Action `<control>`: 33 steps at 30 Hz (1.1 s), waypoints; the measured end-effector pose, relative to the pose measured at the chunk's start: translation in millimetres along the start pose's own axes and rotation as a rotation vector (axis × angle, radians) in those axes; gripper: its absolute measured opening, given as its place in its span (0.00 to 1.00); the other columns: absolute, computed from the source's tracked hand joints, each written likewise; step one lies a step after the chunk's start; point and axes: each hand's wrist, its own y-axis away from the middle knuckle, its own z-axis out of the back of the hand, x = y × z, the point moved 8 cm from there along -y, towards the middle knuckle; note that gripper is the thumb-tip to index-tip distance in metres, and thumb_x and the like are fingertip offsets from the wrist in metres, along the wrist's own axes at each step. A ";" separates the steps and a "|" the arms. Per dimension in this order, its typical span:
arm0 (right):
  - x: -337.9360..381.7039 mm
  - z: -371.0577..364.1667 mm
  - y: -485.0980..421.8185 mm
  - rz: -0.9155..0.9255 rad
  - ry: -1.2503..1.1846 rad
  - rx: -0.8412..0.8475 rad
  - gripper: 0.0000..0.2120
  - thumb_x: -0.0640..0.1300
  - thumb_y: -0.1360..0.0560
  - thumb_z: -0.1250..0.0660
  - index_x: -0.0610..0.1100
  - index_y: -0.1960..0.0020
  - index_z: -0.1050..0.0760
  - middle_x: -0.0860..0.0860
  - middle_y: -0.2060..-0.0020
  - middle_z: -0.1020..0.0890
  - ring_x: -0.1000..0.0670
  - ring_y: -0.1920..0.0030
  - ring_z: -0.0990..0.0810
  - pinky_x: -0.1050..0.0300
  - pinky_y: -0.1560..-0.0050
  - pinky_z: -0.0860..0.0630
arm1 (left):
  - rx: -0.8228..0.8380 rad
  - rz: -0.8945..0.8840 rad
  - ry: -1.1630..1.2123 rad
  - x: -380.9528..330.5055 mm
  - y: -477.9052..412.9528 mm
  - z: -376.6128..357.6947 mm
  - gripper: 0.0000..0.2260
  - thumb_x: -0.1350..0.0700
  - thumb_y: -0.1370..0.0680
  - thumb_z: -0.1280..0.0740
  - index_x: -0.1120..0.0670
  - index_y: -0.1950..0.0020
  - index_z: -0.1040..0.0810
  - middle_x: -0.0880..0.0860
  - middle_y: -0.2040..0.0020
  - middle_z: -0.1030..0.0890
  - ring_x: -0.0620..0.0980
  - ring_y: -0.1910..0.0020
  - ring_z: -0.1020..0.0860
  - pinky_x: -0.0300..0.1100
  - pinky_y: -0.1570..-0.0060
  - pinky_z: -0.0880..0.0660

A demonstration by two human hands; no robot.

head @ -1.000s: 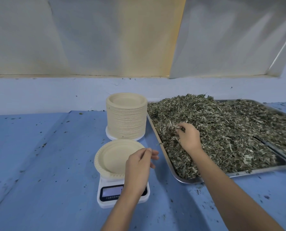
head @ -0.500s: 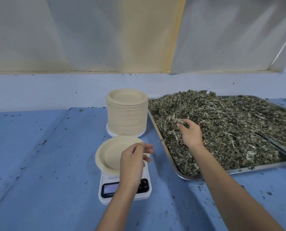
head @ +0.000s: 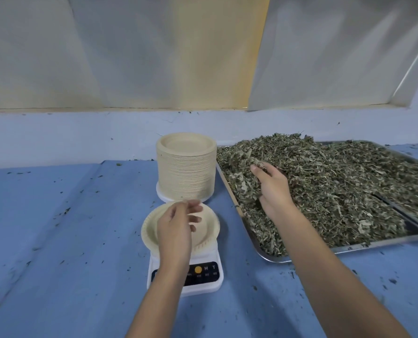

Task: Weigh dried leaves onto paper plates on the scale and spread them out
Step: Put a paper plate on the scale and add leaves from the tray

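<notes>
Dried green leaves (head: 337,191) bunch in my curled right hand (head: 273,189); carry them low to the round beige paper plate (head: 149,230), left hand (head: 176,230) hovering loose, empty

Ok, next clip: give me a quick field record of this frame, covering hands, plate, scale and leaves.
left hand: over the plate on the scale, fingers loose, holding nothing
right hand: in the tray, gripping a clump of dried leaves
plate contents: no leaves yet
scale display: hidden by the left forearm
spare plates: stack behind the scale
surface: blue table, scattered leaf crumbs
</notes>
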 end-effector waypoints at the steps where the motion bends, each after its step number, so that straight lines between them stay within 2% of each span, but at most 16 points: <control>1: -0.2 -10.2 7.0 -0.009 -0.015 0.032 0.23 0.44 0.23 0.33 0.46 0.29 0.33 0.49 0.30 0.31 0.52 0.33 0.32 0.51 0.34 0.38 | -0.051 -0.032 -0.006 -4.9 -4.0 9.4 0.14 0.60 0.21 0.44 0.54 0.56 0.19 0.50 0.60 0.17 0.42 0.67 0.22 0.36 0.66 0.29; 3: -4.6 -33.0 21.6 -0.032 -0.044 0.118 0.19 0.43 0.23 0.33 0.46 0.33 0.28 0.49 0.35 0.25 0.55 0.43 0.25 0.56 0.37 0.34 | -0.143 -0.085 -0.007 -16.1 -12.3 29.5 0.14 0.60 0.21 0.45 0.52 0.55 0.20 0.49 0.57 0.18 0.43 0.64 0.22 0.37 0.64 0.29; 6: -19.8 -67.6 40.1 -0.044 -0.018 0.256 0.08 0.41 0.23 0.33 0.47 0.45 0.23 0.47 0.44 0.18 0.47 0.45 0.19 0.47 0.39 0.25 | -0.249 -0.122 0.018 -27.7 -21.5 55.8 0.13 0.59 0.21 0.45 0.51 0.54 0.21 0.47 0.55 0.18 0.43 0.62 0.23 0.38 0.63 0.30; 7: -23.7 -76.2 44.8 -0.017 0.033 0.290 0.07 0.41 0.23 0.34 0.47 0.46 0.23 0.48 0.46 0.18 0.48 0.45 0.19 0.50 0.41 0.23 | -0.267 -0.127 0.027 -29.1 -22.8 61.6 0.13 0.59 0.21 0.45 0.51 0.54 0.21 0.46 0.55 0.18 0.42 0.62 0.23 0.39 0.63 0.30; 8: -26.6 -83.2 47.7 0.027 0.110 0.314 0.06 0.42 0.23 0.34 0.48 0.46 0.23 0.52 0.48 0.18 0.51 0.46 0.20 0.58 0.44 0.23 | -0.276 -0.128 0.032 -29.3 -23.4 65.7 0.13 0.59 0.21 0.45 0.51 0.55 0.21 0.46 0.55 0.18 0.42 0.62 0.23 0.39 0.63 0.30; 10: -28.4 -94.9 52.2 0.139 0.251 0.361 0.06 0.42 0.23 0.33 0.50 0.47 0.24 0.60 0.52 0.21 0.62 0.51 0.23 0.75 0.54 0.29 | -0.279 -0.116 0.032 -26.8 -24.1 69.4 0.12 0.60 0.21 0.45 0.51 0.54 0.21 0.46 0.55 0.19 0.42 0.63 0.23 0.39 0.64 0.31; 12: -31.4 -104.3 57.0 0.202 0.337 0.422 0.06 0.40 0.24 0.32 0.50 0.49 0.23 0.64 0.54 0.23 0.69 0.55 0.26 0.80 0.59 0.33 | -0.276 -0.095 0.031 -24.3 -24.6 69.6 0.12 0.61 0.22 0.44 0.51 0.52 0.22 0.47 0.54 0.19 0.43 0.61 0.23 0.38 0.64 0.31; 17: -39.1 -117.1 64.8 0.319 0.536 0.502 0.18 0.28 0.32 0.31 0.50 0.54 0.21 0.56 0.51 0.24 0.59 0.47 0.27 0.77 0.49 0.35 | -0.272 -0.058 0.018 -18.9 -25.3 66.9 0.12 0.62 0.23 0.44 0.49 0.53 0.22 0.46 0.54 0.19 0.43 0.62 0.23 0.37 0.63 0.31; 20: -40.2 -119.0 63.1 0.324 0.569 0.518 0.21 0.30 0.34 0.28 0.53 0.49 0.22 0.53 0.46 0.25 0.60 0.46 0.29 0.79 0.48 0.36 | -0.277 -0.046 0.009 -16.2 -26.2 69.2 0.12 0.62 0.23 0.44 0.50 0.54 0.23 0.47 0.54 0.19 0.42 0.62 0.23 0.38 0.63 0.31; 23: -38.6 -120.4 63.2 0.359 0.571 0.508 0.15 0.39 0.30 0.26 0.53 0.48 0.22 0.56 0.47 0.25 0.63 0.48 0.28 0.78 0.48 0.36 | -0.282 -0.048 0.002 -16.0 -26.2 70.8 0.12 0.62 0.23 0.44 0.50 0.54 0.22 0.47 0.54 0.19 0.43 0.63 0.23 0.38 0.63 0.30; 25: -36.9 -119.9 65.8 0.400 0.593 0.494 0.09 0.43 0.26 0.30 0.49 0.46 0.21 0.59 0.51 0.25 0.66 0.51 0.28 0.79 0.50 0.36 | -0.271 -0.046 -0.002 -15.0 -25.2 69.0 0.12 0.62 0.23 0.44 0.50 0.54 0.22 0.47 0.54 0.19 0.44 0.63 0.23 0.38 0.63 0.30; 27: -36.8 -119.7 67.8 0.439 0.613 0.487 0.09 0.44 0.23 0.34 0.46 0.43 0.22 0.58 0.51 0.25 0.64 0.52 0.28 0.80 0.51 0.37 | -0.261 -0.039 -0.005 -13.2 -24.8 67.4 0.12 0.62 0.23 0.43 0.50 0.55 0.22 0.48 0.54 0.19 0.44 0.64 0.23 0.38 0.63 0.31; 30: -34.4 -118.0 66.9 0.446 0.557 0.444 0.08 0.42 0.22 0.36 0.46 0.43 0.22 0.58 0.52 0.23 0.60 0.49 0.27 0.77 0.51 0.35 | -0.245 -0.039 -0.003 -13.6 -25.5 64.8 0.12 0.63 0.23 0.43 0.51 0.55 0.22 0.48 0.54 0.18 0.44 0.64 0.23 0.38 0.64 0.31; 33: -31.1 -114.9 62.0 0.406 0.406 0.376 0.08 0.40 0.23 0.35 0.49 0.47 0.21 0.60 0.53 0.20 0.59 0.49 0.23 0.68 0.48 0.30 | -0.240 -0.047 0.007 -15.0 -25.3 64.1 0.12 0.63 0.23 0.44 0.51 0.55 0.22 0.48 0.54 0.18 0.44 0.64 0.23 0.38 0.65 0.31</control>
